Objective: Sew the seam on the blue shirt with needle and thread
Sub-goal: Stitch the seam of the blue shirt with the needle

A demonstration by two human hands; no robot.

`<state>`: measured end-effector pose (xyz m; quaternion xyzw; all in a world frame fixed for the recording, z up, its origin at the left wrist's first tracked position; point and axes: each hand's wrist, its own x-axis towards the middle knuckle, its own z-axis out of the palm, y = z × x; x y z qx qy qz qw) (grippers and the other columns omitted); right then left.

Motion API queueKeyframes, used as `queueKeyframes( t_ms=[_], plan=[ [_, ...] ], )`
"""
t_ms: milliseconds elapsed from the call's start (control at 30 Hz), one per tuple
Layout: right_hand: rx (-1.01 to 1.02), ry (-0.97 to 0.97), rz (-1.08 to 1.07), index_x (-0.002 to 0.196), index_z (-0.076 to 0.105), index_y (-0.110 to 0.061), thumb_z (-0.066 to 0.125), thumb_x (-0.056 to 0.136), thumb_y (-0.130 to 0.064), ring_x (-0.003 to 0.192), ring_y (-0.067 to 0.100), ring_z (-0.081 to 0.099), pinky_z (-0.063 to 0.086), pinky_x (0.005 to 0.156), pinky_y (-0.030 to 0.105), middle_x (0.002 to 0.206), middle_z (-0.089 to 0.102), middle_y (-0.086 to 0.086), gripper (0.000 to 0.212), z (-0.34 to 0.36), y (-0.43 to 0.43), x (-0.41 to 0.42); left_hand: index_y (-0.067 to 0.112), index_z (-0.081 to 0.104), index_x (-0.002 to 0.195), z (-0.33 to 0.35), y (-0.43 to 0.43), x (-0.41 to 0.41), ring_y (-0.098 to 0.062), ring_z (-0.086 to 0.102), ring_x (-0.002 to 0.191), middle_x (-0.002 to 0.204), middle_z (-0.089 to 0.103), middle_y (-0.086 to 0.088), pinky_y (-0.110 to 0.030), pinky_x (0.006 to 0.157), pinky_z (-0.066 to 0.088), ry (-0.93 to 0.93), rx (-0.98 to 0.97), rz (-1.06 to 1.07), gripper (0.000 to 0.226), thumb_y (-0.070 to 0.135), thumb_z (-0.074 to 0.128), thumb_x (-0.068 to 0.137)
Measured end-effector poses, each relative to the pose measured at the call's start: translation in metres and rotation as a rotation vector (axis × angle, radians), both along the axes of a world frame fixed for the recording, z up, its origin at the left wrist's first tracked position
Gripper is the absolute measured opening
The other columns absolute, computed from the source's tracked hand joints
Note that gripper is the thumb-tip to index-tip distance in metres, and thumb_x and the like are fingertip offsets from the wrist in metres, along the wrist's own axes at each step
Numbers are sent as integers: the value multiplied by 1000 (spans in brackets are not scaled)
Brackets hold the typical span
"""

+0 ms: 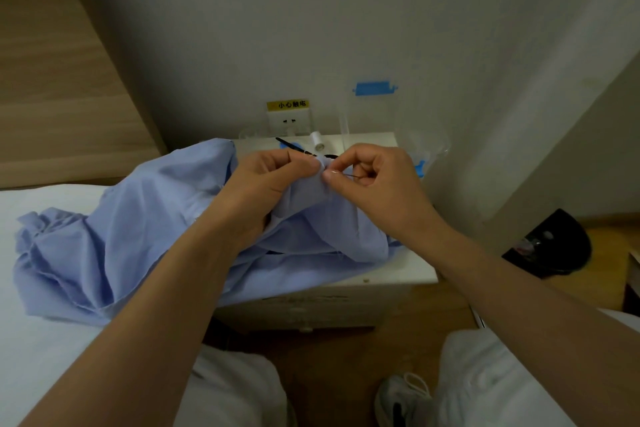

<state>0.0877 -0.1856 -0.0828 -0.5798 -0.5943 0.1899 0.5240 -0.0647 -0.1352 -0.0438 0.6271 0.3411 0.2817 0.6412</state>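
We seem mid-stitch: left grip [266, 180] pinches the shirt [121, 236], right grip [377, 180] at three o'clock pinches the needle [341, 173].

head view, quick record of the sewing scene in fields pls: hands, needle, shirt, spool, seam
left hand: pinches a raised fold of the blue shirt
right hand: pinch grip on the needle, its tip at the fold
blue shirt: crumpled, draped from the bed onto the white nightstand
thread spool: white, upright on the nightstand behind the hands
seam: too small to judge the stitches
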Motion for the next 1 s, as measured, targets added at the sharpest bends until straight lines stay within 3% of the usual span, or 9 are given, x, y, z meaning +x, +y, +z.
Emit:
queueKeyframes(
  t_ms=[200,333,467,567,667,733,800,900,1000],
  plan=[
    [-71,-22,207,81,67,-11,70,87,-10,44,6,34,34,54,11,49,38,2,7,10,-7,0,-2,62,84,-5,8,-6,-4,42,33,31,38,2,-8,46,40,110,63,95,24,10,47,98],
    [-223,-112,424,81,68,-17,70,86,-12,44,6,37,34,51,13,49,44,-5,7,18,-15,0,-3,54,71,-8,10,-5,-4,36,33,34,35,1,-9,42,35,137,103,147,31,13,49,98],
    [-320,-169,520,80,67,-19,71,87,-15,45,5,40,35,50,12,48,45,-14,9,17,-17,1,-9,53,73,-10,12,-6,-9,29,38,41,30,-7,-12,43,35,160,151,166,36,18,52,97],
    [-275,-129,485,82,67,-21,72,85,-18,48,6,37,34,51,14,53,44,-9,7,18,-16,3,5,54,67,-9,12,-7,-6,31,34,36,34,-2,-12,42,34,153,127,156,32,18,52,96],
    [-152,67,303,90,64,-19,71,85,-18,45,6,29,32,48,16,50,34,-3,9,23,-13,8,13,67,77,-8,13,-9,-6,38,35,37,42,-3,-13,43,37,155,139,121,25,17,52,97],
    [-117,178,182,103,63,-17,68,88,-15,43,4,28,33,47,16,47,32,-7,15,26,-10,11,15,69,79,-7,12,-10,-10,50,44,44,51,-9,-15,53,44,181,201,71,23,17,54,96],
    [-182,204,162,117,62,-15,66,91,-18,42,4,29,33,47,15,47,32,-7,26,24,-7,12,13,68,83,-4,9,-10,-3,55,49,46,58,2,-12,57,44,196,249,4,20,15,54,96],
    [-263,127,202,102,70,-14,68,89,-23,42,4,27,33,51,17,44,30,-8,17,17,-6,10,9,64,85,-2,5,-10,1,42,34,39,52,11,-7,40,32,200,239,-50,15,12,53,96],
    [-258,108,177,87,69,-9,69,87,-20,44,4,28,36,54,17,45,30,-6,11,14,-4,12,16,69,89,-4,11,-15,-5,52,47,58,64,5,-15,50,43,252,305,-59,8,22,63,90]
  ],
)
